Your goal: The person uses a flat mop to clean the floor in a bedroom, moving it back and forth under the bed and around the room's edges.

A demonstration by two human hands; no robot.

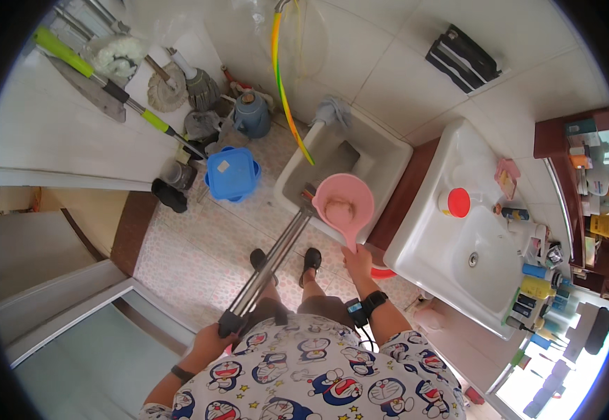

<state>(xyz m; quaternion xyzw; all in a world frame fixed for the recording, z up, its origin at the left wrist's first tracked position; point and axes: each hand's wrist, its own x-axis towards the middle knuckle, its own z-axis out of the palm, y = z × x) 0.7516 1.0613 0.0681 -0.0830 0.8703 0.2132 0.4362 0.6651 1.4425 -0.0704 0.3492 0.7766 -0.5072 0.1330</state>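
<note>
My right hand (357,262) is closed round the handle of a pink plastic water dipper (357,190), held over the near side of a white mop sink (386,155). Something brownish shows in the dipper's bowl; what it is I cannot tell. Lower left, my left hand (210,343) grips the dark end of a mop (271,267) with a twin-tube metal handle. The handle slants up to the sink's near edge, where its head is partly hidden behind the dipper. A yellow-green hose (278,73) hangs from above, its end over the sink.
Right of the sink stands a white washbasin (434,241) with a red-lidded jar (456,202) and several bottles. A blue lidded bucket (232,173), a blue-grey kettle-like jug (252,114) and black shoes (169,195) sit on the floor at left. Several mops and a green-handled pole (126,98) lean behind them.
</note>
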